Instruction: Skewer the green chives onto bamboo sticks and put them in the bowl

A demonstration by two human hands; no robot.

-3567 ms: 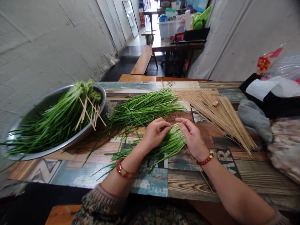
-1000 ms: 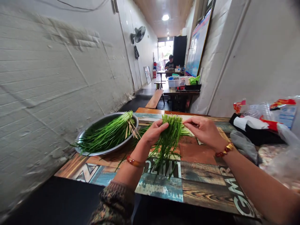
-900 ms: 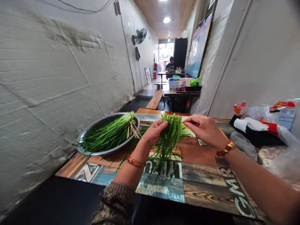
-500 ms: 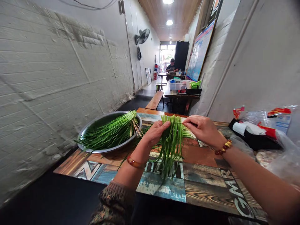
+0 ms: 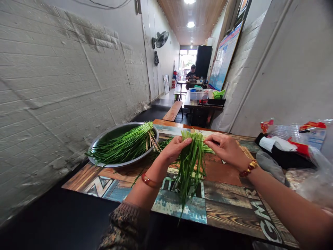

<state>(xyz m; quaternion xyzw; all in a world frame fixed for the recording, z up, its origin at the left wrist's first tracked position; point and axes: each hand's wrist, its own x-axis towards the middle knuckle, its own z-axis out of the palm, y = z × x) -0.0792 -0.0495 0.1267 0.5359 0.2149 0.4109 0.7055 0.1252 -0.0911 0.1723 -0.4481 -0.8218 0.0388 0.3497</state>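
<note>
My left hand point(image 5: 177, 148) is closed around a bunch of green garlic chives point(image 5: 191, 156), the thumb pressed over its pale cut ends. The cut ends point up and away from me, and the long leaves hang down over the table. My right hand point(image 5: 223, 148) pinches at the bunch's right side, where a thin skewer is mostly hidden by the fingertips. A metal basin point(image 5: 122, 164) at the left holds more chives point(image 5: 125, 142), with several bamboo skewers point(image 5: 150, 140) sticking out of them. Loose chives lie on the table behind my hands.
The wood-patterned table point(image 5: 229, 208) spans the front. At its right lie a black bundle point(image 5: 275, 151) and clear plastic bags point(image 5: 314, 184). Beyond are a bench point(image 5: 173, 111), another table with a plastic box point(image 5: 198, 94), and a seated person point(image 5: 192, 74).
The view has shifted slightly. My left hand keeps its hold on the chives, whose hanging leaves have swung a little. My right fingertips stay pinched close to the bunch's right side.
</note>
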